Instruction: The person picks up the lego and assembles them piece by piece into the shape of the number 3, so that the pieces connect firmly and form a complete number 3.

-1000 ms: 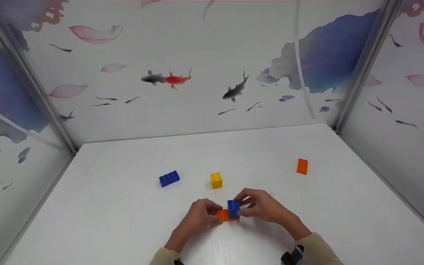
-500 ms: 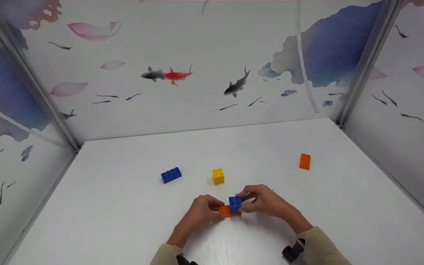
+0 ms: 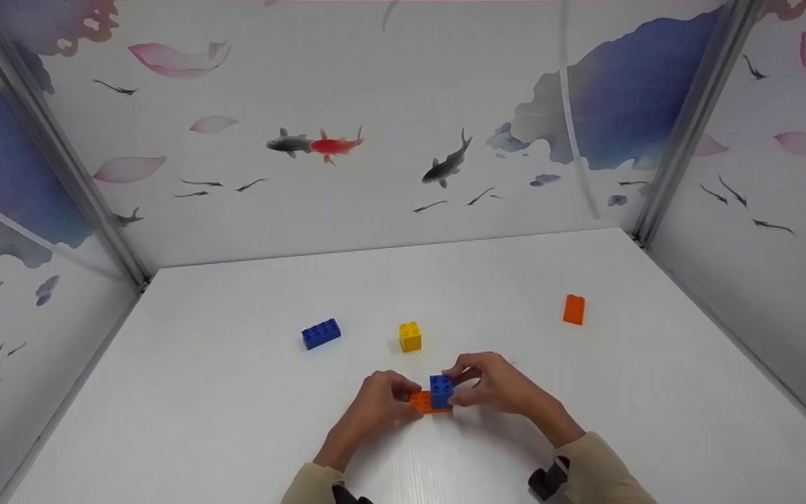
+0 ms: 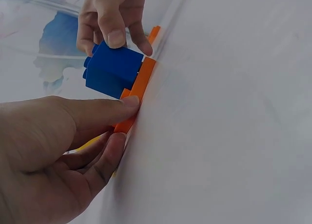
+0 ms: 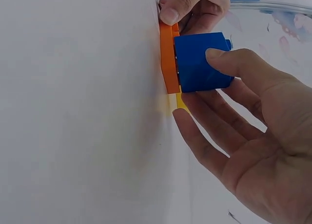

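Note:
A thin orange building plate (image 3: 420, 401) lies near the front of the table, its left end pinched between thumb and fingers of my left hand (image 3: 378, 402). On the plate's right half stands a blue toy brick (image 3: 441, 393) with studs on top. My right hand (image 3: 497, 385) grips this brick, the thumb (image 5: 222, 58) on its near side and fingers behind. In the right wrist view a narrow gap shows between the brick's underside and the orange plate (image 5: 169, 58). The left wrist view shows the blue brick (image 4: 114, 68) beside my left thumb.
Beyond the hands stands a yellow brick (image 3: 410, 337). A longer blue brick (image 3: 321, 334) lies to its left, and a second orange plate (image 3: 574, 309) lies at the back right. White panels with painted fish (image 3: 333, 145) enclose the white table (image 3: 235, 329) at the back and sides.
The head view shifts slightly between frames. Both hands keep their hold on the plate and the blue brick, with hardly any visible movement.

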### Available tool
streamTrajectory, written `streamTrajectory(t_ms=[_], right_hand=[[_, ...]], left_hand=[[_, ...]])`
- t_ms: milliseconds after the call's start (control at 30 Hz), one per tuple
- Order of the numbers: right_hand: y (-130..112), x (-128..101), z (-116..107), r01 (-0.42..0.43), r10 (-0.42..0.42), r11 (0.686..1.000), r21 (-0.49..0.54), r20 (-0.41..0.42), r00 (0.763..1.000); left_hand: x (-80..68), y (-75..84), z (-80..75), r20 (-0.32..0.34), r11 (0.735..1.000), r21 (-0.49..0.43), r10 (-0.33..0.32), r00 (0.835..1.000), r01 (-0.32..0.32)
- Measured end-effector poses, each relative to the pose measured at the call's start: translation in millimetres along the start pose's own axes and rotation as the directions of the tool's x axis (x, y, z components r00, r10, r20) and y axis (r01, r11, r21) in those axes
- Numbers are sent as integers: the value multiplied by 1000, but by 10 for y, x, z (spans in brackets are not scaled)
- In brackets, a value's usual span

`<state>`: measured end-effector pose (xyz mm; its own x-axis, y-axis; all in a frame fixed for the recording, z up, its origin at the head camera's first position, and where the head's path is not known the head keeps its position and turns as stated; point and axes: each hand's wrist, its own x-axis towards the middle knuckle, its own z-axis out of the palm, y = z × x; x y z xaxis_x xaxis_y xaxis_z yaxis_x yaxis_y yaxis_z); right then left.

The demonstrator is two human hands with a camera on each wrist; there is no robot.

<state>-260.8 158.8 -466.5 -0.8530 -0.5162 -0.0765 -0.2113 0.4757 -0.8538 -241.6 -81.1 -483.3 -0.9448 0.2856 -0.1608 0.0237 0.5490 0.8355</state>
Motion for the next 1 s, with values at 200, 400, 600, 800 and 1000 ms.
streamTrajectory(t_ms=[200, 400, 600, 800, 1000], right_hand=[[-21, 30, 17, 6, -6, 1000, -13, 0, 1000], [13, 17, -1, -2, 2, 1000, -2, 3, 1000], [31, 18, 48, -1, 1, 1000, 2, -14, 1000], [2, -1, 36, -21, 21, 1000, 3, -13, 1000], [-25, 5, 51, -43, 43, 999, 7, -6, 999]], left_hand=[[1, 17, -38, -7, 1000, 16, -9, 1000, 9], [26, 46, -17, 3, 1000, 18, -19, 1000, 19], [13, 27, -21, 0, 999, 35, 11, 1000, -11], [32, 40, -57, 24, 999, 18, 26, 999, -26], [29, -38, -199, -46, 999, -32, -15, 999, 14]])
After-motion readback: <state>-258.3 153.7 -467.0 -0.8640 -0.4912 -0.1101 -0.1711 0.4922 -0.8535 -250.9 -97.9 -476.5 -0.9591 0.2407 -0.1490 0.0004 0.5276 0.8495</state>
